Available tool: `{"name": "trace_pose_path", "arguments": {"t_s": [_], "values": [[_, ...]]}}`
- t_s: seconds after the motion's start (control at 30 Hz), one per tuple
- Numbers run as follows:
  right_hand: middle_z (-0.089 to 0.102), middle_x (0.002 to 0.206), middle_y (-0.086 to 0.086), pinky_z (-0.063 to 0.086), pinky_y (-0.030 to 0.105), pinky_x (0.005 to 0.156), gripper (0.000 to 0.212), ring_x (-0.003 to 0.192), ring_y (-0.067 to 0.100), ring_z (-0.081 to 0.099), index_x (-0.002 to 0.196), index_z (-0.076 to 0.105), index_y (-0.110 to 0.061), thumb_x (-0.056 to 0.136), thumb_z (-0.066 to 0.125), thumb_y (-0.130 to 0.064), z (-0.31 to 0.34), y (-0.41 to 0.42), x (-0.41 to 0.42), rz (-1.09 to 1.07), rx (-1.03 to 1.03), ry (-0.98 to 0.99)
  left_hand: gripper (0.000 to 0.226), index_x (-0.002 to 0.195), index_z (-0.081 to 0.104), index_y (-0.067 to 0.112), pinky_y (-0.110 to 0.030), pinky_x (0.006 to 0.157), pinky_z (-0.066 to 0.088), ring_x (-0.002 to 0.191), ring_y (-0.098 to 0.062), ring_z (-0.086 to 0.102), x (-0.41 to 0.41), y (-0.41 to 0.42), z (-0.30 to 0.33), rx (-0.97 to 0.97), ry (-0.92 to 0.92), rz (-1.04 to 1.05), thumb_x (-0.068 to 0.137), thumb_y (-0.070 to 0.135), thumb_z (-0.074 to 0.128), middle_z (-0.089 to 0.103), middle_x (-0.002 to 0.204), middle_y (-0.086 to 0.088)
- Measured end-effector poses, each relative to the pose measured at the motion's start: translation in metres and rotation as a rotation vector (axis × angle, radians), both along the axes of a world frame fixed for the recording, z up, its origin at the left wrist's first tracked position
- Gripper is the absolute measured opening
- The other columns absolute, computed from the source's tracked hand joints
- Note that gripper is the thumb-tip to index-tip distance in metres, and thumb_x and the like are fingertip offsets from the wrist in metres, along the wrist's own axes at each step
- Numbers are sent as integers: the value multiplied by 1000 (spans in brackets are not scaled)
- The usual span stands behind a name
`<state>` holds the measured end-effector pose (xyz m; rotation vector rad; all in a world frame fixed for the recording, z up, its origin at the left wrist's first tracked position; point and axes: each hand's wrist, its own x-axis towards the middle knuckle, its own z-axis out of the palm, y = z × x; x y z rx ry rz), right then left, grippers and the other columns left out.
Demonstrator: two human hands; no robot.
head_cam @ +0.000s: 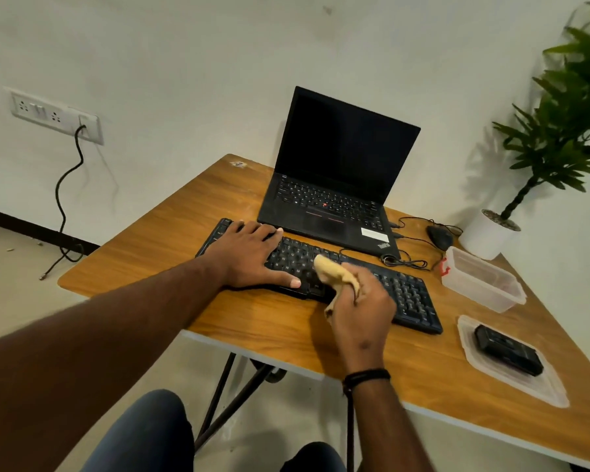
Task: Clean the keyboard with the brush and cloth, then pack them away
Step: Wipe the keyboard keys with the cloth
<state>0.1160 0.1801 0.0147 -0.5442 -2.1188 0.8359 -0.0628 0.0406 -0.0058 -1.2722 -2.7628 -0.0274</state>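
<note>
pressing left hand [252, 253] spread flat on keyboard [406, 294], right hand [361, 311] pinching cloth [334, 270] on keys

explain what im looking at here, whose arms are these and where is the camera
There is no machine: a person wears one camera on their head, looking down at their own arms. The left hand lies flat on the black keyboard, steadying it. The right hand has a grip on a tan cloth, pressing it onto the keys. On the wooden table are also an open laptop, a mouse, a clear plastic box, and its lid with a black object, perhaps the brush, lying on it.
</note>
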Motion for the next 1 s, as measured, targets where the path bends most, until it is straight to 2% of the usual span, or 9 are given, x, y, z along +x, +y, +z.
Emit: {"name": "trace_pose_path", "arguments": {"t_s": [0.17,0.33,0.43,0.53,0.63,0.73,0.83,0.9,1.0], "values": [[49,125,2,40,30,104,37,115,17,41,130,59,-14,94,54,-16,-15,-34,-13,42,321,-380,133,161,9,16,-48,124,9,150,-24,16,1,-1,0,-10,-6,3,61,102,-1,19,165,-3],[47,104,-5,45,19,86,27,93,7,47,118,65,-15,93,57,-19,-11,-20,9,164,219,-404,131,161,8,17,-48,124,8,150,-24,13,0,-1,0,-1,-20,5,63,103,5,16,165,-2],[55,103,-3,43,18,83,28,90,7,50,121,65,-17,95,57,-24,-1,7,8,9,185,-262,127,161,10,18,-48,124,8,150,-24,15,1,0,1,11,-36,2,65,101,6,17,165,-2],[59,114,5,45,25,88,36,101,17,55,131,58,-15,96,54,-23,4,16,-5,-125,198,-327,123,161,10,19,-48,123,8,150,-24,15,0,-1,1,17,-26,3,68,99,6,18,165,-1],[57,120,4,50,30,93,31,105,18,56,125,58,-15,97,52,-26,-4,-16,-12,-28,295,-511,125,161,10,18,-48,123,8,150,-24,14,1,0,0,12,-25,11,66,100,4,17,165,-1],[58,116,3,51,33,89,30,102,18,57,121,60,-13,96,52,-27,-10,-46,-5,88,366,-524,134,162,8,18,-48,123,8,151,-24,13,2,0,1,-4,-24,12,58,102,-5,16,166,-1],[59,106,-1,54,30,83,23,91,13,57,111,64,-15,98,50,-28,1,-26,-1,105,251,-523,132,161,9,17,-48,123,7,151,-24,12,4,0,3,1,-36,15,60,101,-2,15,166,-2],[54,101,-3,54,30,84,21,88,11,54,108,64,-16,99,50,-29,13,-3,-4,12,229,-481,130,161,10,17,-47,123,7,151,-25,13,6,-1,6,7,-43,17,61,100,0,15,166,-2],[58,103,4,52,38,88,27,96,20,55,113,64,-13,97,54,-32,26,24,-17,-207,397,-455,129,161,9,18,-47,123,6,151,-24,11,7,-1,7,10,-49,15,62,100,2,15,166,-1]]}}
